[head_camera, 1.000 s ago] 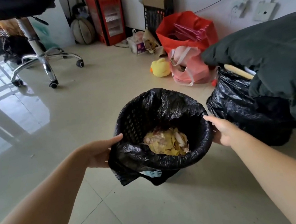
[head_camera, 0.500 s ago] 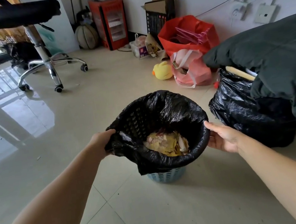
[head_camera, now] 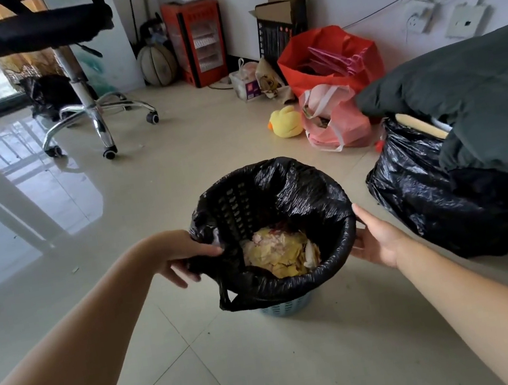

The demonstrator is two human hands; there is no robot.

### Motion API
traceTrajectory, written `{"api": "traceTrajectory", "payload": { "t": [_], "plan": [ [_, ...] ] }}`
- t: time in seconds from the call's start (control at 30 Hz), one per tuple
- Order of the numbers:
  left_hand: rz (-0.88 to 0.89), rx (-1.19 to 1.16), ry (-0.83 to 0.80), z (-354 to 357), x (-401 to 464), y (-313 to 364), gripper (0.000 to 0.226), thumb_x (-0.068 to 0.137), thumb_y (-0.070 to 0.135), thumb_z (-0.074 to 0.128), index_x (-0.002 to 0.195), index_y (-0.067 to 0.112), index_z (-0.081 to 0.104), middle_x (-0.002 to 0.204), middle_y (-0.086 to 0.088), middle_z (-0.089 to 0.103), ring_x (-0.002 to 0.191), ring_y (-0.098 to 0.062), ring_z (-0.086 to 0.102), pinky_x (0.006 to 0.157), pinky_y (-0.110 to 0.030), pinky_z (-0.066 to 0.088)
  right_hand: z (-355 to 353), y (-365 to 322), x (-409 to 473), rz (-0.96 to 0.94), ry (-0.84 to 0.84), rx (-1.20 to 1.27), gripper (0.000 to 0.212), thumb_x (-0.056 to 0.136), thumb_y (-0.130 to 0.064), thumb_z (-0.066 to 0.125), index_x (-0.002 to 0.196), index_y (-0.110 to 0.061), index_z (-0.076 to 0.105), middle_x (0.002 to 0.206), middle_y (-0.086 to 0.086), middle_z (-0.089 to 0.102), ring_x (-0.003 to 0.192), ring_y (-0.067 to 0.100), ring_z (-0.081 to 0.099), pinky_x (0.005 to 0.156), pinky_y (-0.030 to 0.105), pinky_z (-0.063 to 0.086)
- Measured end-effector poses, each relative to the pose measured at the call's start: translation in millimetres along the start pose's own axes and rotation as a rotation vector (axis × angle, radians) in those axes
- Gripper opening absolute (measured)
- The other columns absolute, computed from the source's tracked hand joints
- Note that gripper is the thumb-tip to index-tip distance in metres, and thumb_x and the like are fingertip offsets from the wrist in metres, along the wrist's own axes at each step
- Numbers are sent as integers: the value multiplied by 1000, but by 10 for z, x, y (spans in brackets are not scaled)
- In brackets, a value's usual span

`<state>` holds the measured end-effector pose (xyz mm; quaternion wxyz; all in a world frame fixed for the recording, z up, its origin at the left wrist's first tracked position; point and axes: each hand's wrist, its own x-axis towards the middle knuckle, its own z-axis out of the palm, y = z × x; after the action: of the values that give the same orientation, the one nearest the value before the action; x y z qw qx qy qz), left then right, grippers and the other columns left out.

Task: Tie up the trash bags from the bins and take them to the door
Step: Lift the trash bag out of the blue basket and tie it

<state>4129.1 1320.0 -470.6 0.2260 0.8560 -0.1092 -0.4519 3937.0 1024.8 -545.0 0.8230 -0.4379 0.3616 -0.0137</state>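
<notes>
**Liner coming off the bin rim, not yet tied**

Landmark: small pale-blue perforated plastic bin on the tiled floor, lined with a black plastic trash bag.

- Bag sits in the bin, mouth open, yellowish scraps in the bottom.
- Left hand at the bin's left rim, thumb and fingers pinching a fold of bag film pulled clear of the rim.
- Right hand at the bin's right side, fingers straight, palm against the bag-covered rim; holds nothing.
- Right of the bin: a second bulging black plastic sack, mouth open, partly under dark cloth.
- No door identifiable.

Progress, as judged: early. Bag is neither gathered, knotted nor lifted out; second sack also looks untied; carrying to the door all remains.

Against half a second ago:
- Left hand then curled over the rim edge; now drawn a little inward with the film pinched, a loose flap hanging at the bin's near-left side.
- Right hand much the same.
- Bin in the same spot on the floor.
</notes>
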Motion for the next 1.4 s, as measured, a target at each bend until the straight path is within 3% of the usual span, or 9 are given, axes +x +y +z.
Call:
{"api": "traceTrajectory", "payload": {
  "t": [0.27, 0.53, 0.7, 0.83, 0.93, 1.03, 1.2, 1.3, 1.4],
  "plan": [
    [-47, -14, 2, -100, -56, -88, 20, 85, 12, 67, 99, -2, 63, 88, -15, 67, 75, -24, 66, 65, -38, 61, -17, -82, 108, -201, 161, 7, 16, 95, -8, 48, 82, -12, 56, 86, 7, 63, 76, 19, 59, 71, 30, 51],
    [124, -462, -95, -32, -190, 129, 17, 94, 9, 49, 96, -5, 59, 67, -15, 70, 56, -25, 68, 74, -41, 59, 72, -299, -5, -282, 340, -714, 21, 100, -12, 33, 82, -11, 44, 82, 1, 52, 71, 10, 56, 55, 26, 47],
    [40, -824, -135, 110, -100, 5, 47, 96, 6, 36, 61, -1, 67, 58, -14, 69, 46, -22, 68, 52, -36, 60, 115, -314, 3, -211, 373, -332, 30, 99, -5, 27, 72, -15, 37, 64, 1, 38, 44, 8, 41, 41, 19, 48],
    [42, -1230, 9, 62, 53, 51, 34, 91, 1, 39, 66, 7, 60, 53, -4, 65, 41, -14, 63, 43, -25, 56, 150, -347, -92, -127, 183, -163, 24, 101, -11, 35, 82, -15, 49, 80, 5, 58, 74, 15, 55, 66, 38, 54],
    [77, -1362, 41, -3, 66, 122, 22, 89, 9, 45, 73, 13, 58, 65, -2, 62, 52, -16, 63, 51, -27, 57, 150, -330, -144, -9, 116, -12, 23, 101, -10, 36, 85, -9, 52, 67, 10, 65, 69, 20, 54, 47, 25, 55],
    [150, -1153, -34, 69, -156, 251, 25, 92, 35, 52, 78, 15, 60, 79, -3, 65, 74, -18, 62, 68, -33, 54, 196, -284, -156, 13, 150, -175, 23, 100, -8, 36, 84, -6, 51, 76, 11, 57, 65, 18, 51, 41, 21, 51],
    [203, 31, -78, 455, -385, 364, 68, 72, 52, 73, 123, 12, 51, 121, 0, 62, 107, -16, 60, 94, -34, 52, 237, -235, -148, -67, 204, -634, 23, 101, -7, 35, 82, -9, 48, 77, 8, 58, 66, 16, 57, 44, 23, 51],
    [210, 546, 82, 605, -374, 408, 38, 84, 35, 64, 102, 8, 46, 94, -4, 58, 84, -19, 58, 69, -25, 53, 185, -254, -149, -59, 198, -509, 24, 100, -6, 36, 80, -11, 48, 77, 8, 57, 66, 16, 56, 51, 26, 49],
    [178, 444, 108, 606, -363, 440, 11, 91, 10, 44, 91, 0, 48, 80, -9, 56, 70, -27, 63, 47, -23, 53, 50, -311, -231, 43, 99, -186, 21, 99, -6, 38, 85, -7, 53, 74, 13, 65, 61, 20, 65, 47, 24, 54]
  ]
}}
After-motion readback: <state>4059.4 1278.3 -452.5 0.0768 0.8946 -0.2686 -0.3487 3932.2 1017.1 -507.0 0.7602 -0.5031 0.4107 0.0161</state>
